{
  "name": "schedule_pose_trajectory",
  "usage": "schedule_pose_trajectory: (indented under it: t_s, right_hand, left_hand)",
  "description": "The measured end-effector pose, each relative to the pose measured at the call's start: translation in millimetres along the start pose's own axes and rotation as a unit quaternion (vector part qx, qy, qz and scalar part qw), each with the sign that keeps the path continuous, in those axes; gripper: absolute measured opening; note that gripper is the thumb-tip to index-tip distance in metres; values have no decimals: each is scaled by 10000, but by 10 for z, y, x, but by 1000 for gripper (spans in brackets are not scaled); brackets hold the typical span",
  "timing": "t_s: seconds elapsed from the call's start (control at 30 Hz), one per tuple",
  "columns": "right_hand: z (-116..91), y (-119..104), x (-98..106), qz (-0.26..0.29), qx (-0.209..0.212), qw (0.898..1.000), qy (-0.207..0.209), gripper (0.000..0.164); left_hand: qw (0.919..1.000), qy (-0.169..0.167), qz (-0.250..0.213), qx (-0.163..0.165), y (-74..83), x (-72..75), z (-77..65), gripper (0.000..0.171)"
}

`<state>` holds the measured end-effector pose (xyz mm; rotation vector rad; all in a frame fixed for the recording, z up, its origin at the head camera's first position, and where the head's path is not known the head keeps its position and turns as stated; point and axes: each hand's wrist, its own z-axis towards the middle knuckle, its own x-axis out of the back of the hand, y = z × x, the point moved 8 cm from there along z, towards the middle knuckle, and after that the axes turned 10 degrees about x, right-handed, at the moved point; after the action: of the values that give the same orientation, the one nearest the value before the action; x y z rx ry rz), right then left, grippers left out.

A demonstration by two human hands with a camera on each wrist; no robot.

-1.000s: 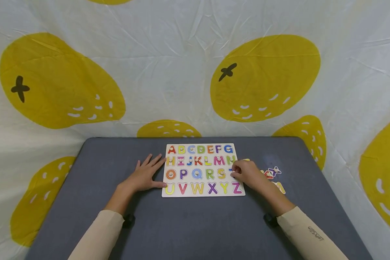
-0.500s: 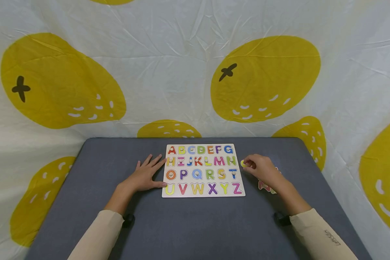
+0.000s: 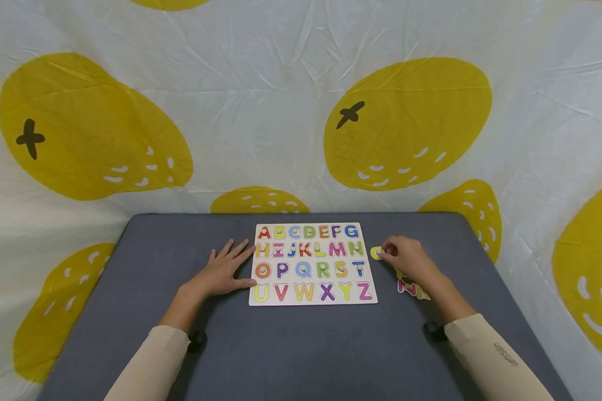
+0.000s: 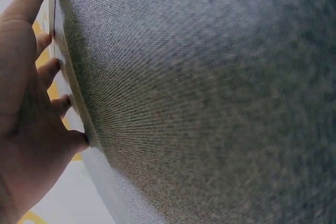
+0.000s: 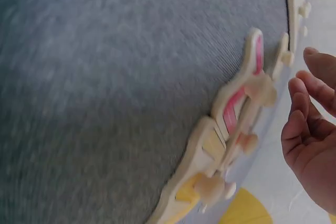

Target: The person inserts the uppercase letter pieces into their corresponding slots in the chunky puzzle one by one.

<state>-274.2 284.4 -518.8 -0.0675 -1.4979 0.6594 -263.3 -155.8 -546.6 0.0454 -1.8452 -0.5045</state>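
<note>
A white alphabet puzzle board (image 3: pixel 313 278) lies on the grey table. Knobbed letters sit in its upper rows; the bottom row, U to Z, shows no knobs. My left hand (image 3: pixel 223 273) rests spread at the board's left edge, its fingers straight; the left wrist view shows the fingertips along the board's edge (image 4: pixel 53 3). Right of the board lies a yellow letter piece (image 3: pixel 375 253). My right hand (image 3: pixel 406 259) is over its right end, thumb and fingers bent. In the right wrist view a gap shows between thumb and fingertips, beside a small wooden knob (image 5: pixel 287 57).
Below the right hand lie a pink letter piece (image 3: pixel 407 288) and a yellow letter piece (image 3: pixel 422 293); more pieces are partly hidden by the hand and forearm. The grey table (image 3: pixel 306 351) ends at a white curtain (image 3: pixel 261 139) with yellow fruit prints.
My right hand has left the blue T, now seated in the board with its knob showing, and moved right to the yellow letter piece. The left hand has stayed in place.
</note>
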Motion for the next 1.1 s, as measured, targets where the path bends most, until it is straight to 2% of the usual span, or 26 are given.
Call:
schedule_pose_trajectory:
  t_s: [0.33,0.5,0.67,0.87,1.1]
  right_hand:
    - [134,-24,-122,-214,-100,9997,-1,17]
    - [141,-54,-123,-273,-64,9996,11,13]
    - [122,-133,-71,-327,92,9992,196,13]
    - [90,-336,-25,-197,343,9985,378,12]
    - [133,-727,-87,89,723,9967,352,9]
  left_hand:
    - [10000,-5,62,37,-12,-11,-1,90]
    - [10000,-1,30,43,-12,-9,10,87]
    - [9999,27,92,42,-33,-22,27,88]
    - [10000,40,83,25,-47,-39,32,88]
    - [10000,57,39,-3,-37,-31,22,87]
